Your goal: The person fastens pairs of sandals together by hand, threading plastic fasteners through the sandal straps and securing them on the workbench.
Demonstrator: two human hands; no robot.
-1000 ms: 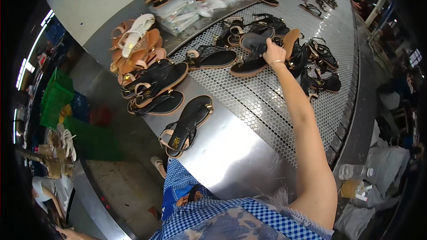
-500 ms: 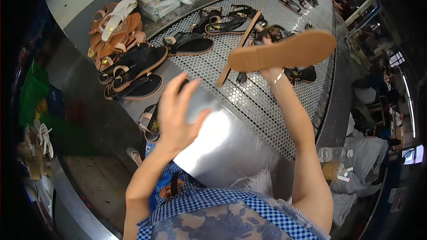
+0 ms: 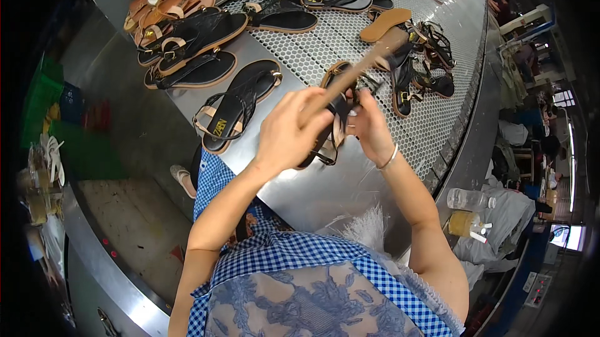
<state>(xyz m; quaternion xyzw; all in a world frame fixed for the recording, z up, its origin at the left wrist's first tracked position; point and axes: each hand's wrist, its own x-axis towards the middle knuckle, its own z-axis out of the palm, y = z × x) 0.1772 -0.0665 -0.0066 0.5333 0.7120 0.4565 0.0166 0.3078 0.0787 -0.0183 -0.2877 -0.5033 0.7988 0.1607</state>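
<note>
My left hand (image 3: 289, 129) grips the heel end of a black strappy sandal (image 3: 354, 79), which is tipped on edge so its tan sole shows as a narrow blurred band. On the sandal's other side, my right hand (image 3: 373, 129) has its fingers curled at the dark straps; their exact grip is partly hidden. Beneath both hands lies another black sandal (image 3: 322, 149), mostly covered. To the left of my left hand, a black sandal with a beige heel lining (image 3: 244, 102) rests insole up on the metal table edge.
Several black sandals (image 3: 203, 34) line the left side by a pile of brown ones (image 3: 172, 9). One sandal lies with its tan sole up (image 3: 385, 24) on the perforated surface (image 3: 350, 43), near more black sandals (image 3: 431, 77). Bottles (image 3: 469, 199) stand at the right.
My right hand has come down and toward me, and the sandal once held sole-out is now edge-on between my hands. My left hand has moved from empty to gripping it.
</note>
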